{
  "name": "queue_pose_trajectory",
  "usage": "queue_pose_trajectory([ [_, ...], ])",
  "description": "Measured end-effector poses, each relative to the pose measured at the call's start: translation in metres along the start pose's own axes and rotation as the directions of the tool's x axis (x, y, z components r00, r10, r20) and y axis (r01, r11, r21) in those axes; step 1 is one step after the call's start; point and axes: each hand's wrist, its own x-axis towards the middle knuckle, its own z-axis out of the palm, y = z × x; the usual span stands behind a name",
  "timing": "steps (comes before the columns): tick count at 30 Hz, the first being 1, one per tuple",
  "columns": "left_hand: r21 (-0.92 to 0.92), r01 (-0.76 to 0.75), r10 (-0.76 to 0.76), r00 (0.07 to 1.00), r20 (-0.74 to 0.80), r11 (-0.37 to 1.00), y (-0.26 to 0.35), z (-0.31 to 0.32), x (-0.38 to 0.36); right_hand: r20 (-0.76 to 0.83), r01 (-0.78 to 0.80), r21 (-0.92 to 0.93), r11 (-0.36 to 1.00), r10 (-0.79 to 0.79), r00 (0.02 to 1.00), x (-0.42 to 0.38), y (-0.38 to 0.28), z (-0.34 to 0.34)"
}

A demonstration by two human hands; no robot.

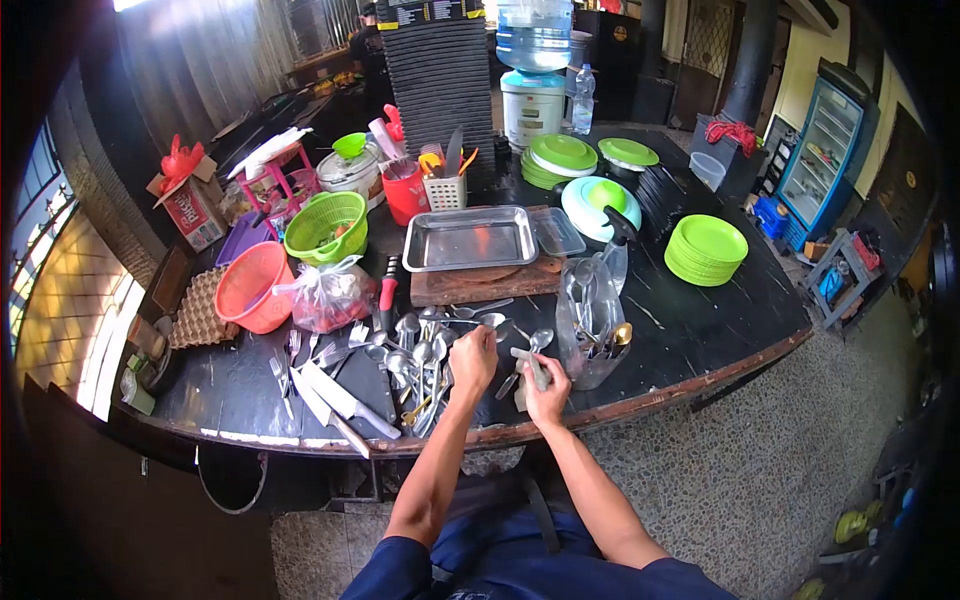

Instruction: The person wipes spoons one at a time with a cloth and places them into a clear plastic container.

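My left hand (473,362) is closed above the table's front part, apparently on a spoon (503,328) whose bowl shows beside the knuckles; the fingers hide its handle. In my right hand (547,397) a folded greyish cloth (530,368) is pinched, and a pale end of it hangs below the fingers. Just past the cloth is another spoon (541,340). A heap of spoons and forks (422,355) lies left of my left hand. To the right of my right hand, a clear plastic container (597,368) holds several spoons, one of them gold-coloured.
Two large knives (345,398) lie near the front edge at left. Behind my hands, a metal tray (470,240) rests on a wooden board (450,288). Green plates (705,248) are stacked at right. A red basket (254,287) and green basket (327,228) stand left.
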Motion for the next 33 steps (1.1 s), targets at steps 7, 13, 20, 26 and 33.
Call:
queue_pose_trajectory([
  [7, 0.113, -0.061, 0.068, 0.996, -0.058, 0.992, -0.027, -0.010, -0.001, 0.004, -0.001, -0.019, 1.000, 0.001, 1.000, -0.001, 0.005, -0.002],
  [13, 0.134, -0.075, 0.107, 0.961, -0.254, 0.988, -0.027, -0.027, 0.001, 0.018, -0.045, -0.055, 0.997, 0.046, 0.999, -0.002, 0.014, -0.001],
  [20, -0.255, 0.154, -0.212, 0.953, -0.216, 0.955, 0.005, -0.057, -0.006, 0.156, -0.215, -0.045, 0.976, 0.220, 0.963, 0.009, -0.017, -0.001],
  [26, -0.630, 0.354, -0.306, 0.933, 0.189, 0.692, 0.021, -0.051, -0.033, 0.179, 0.113, 0.023, 0.993, -0.115, 0.977, 0.037, -0.095, 0.001],
  [33, -0.483, 0.323, -0.327, 0.942, 0.078, 0.814, 0.006, -0.036, -0.044, 0.326, 0.335, -0.027, 0.942, -0.309, 0.894, 0.028, -0.092, 0.001],
])
